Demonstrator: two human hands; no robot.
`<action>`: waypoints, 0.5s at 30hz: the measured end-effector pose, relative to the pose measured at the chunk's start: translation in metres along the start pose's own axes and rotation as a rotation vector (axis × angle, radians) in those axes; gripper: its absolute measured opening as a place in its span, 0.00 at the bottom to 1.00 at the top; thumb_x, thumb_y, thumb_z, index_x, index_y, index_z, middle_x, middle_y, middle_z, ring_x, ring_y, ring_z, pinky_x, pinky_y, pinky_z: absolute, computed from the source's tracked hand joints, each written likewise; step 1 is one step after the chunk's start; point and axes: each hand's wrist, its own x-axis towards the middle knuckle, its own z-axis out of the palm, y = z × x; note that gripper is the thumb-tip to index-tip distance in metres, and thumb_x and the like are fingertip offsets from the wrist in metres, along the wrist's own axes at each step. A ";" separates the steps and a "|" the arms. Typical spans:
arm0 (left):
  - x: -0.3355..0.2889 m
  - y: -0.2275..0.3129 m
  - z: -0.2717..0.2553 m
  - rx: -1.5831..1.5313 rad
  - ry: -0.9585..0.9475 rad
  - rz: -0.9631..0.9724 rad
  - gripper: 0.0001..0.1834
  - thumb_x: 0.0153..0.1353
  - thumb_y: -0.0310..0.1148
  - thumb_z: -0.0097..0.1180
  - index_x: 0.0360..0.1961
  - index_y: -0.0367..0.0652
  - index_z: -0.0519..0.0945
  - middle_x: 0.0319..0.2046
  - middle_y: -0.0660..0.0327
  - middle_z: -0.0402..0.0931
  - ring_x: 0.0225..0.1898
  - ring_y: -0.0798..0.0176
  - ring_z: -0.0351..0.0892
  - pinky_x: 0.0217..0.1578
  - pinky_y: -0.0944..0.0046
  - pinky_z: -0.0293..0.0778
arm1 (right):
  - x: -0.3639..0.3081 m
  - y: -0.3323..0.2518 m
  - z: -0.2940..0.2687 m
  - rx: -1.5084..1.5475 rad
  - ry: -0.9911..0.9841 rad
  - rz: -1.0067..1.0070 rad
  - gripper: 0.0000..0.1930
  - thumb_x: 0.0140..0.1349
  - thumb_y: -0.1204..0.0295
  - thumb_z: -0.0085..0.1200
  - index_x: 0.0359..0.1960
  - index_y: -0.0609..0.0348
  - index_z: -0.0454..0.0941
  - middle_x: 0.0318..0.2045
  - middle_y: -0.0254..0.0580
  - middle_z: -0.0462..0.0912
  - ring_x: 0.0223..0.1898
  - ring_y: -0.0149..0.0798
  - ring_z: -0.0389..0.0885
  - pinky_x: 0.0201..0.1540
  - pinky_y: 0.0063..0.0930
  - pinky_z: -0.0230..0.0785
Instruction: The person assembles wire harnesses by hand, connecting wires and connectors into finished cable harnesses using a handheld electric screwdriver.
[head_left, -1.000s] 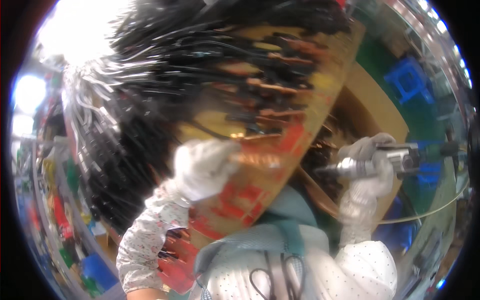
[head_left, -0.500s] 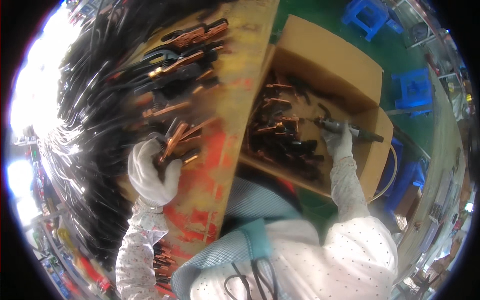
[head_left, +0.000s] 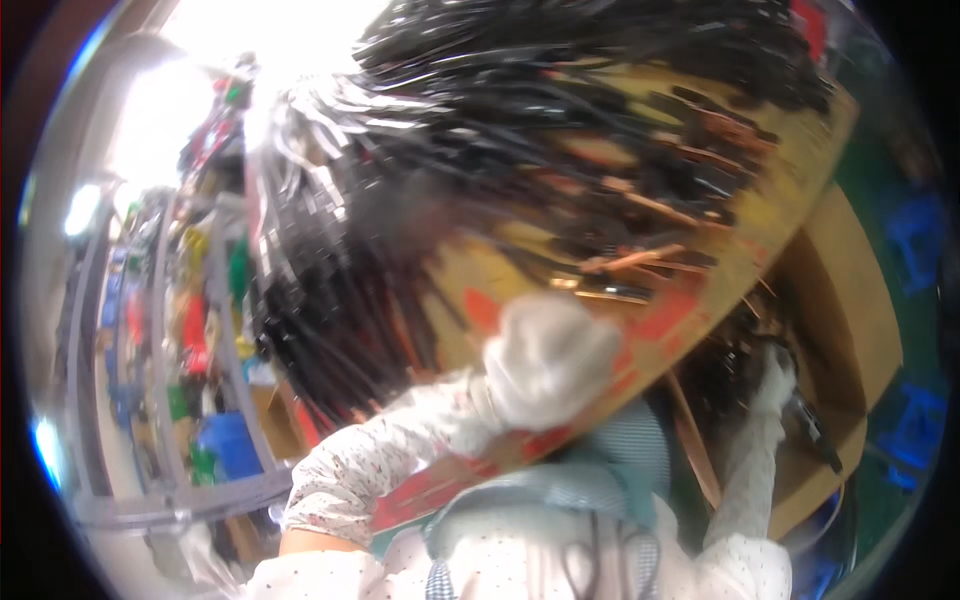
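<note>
White-gloved left hand (head_left: 550, 362), now curled, nearer the worktop edge (head_left: 672, 318)

The table (head_left: 782, 200) has a yellow surface, rather worn, with red patches (head_left: 665, 316) along the near edge. On it lies a large mass of black cables (head_left: 320, 305), which covers its far and left parts. Beside these cables lie several black-and-copper pieces (head_left: 645, 259), close together. On the green floor (head_left: 868, 165) stand blue stools (head_left: 915, 240), blurred.
</note>
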 end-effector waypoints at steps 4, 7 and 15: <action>-0.036 0.022 -0.029 -0.078 0.084 0.032 0.14 0.41 0.25 0.69 0.33 0.40 0.83 0.31 0.61 0.71 0.26 0.61 0.76 0.22 0.60 0.73 | -0.046 -0.065 -0.025 -0.251 0.033 -0.286 0.12 0.74 0.70 0.56 0.55 0.57 0.81 0.35 0.26 0.81 0.29 0.19 0.73 0.27 0.14 0.63; -0.078 -0.005 -0.042 -0.172 0.076 0.048 0.14 0.45 0.21 0.65 0.37 0.35 0.82 0.30 0.61 0.70 0.18 0.67 0.71 0.10 0.68 0.64 | -0.103 -0.136 -0.021 -0.595 0.039 -0.725 0.10 0.74 0.72 0.54 0.53 0.63 0.80 0.36 0.30 0.81 0.28 0.20 0.71 0.29 0.14 0.63; -0.084 -0.009 -0.116 0.251 -0.174 -0.471 0.16 0.44 0.27 0.69 0.39 0.48 0.87 0.36 0.63 0.79 0.38 0.55 0.82 0.40 0.57 0.80 | -0.194 -0.231 0.018 0.771 -1.142 -0.203 0.38 0.76 0.60 0.48 0.81 0.52 0.45 0.75 0.59 0.59 0.77 0.58 0.56 0.69 0.62 0.68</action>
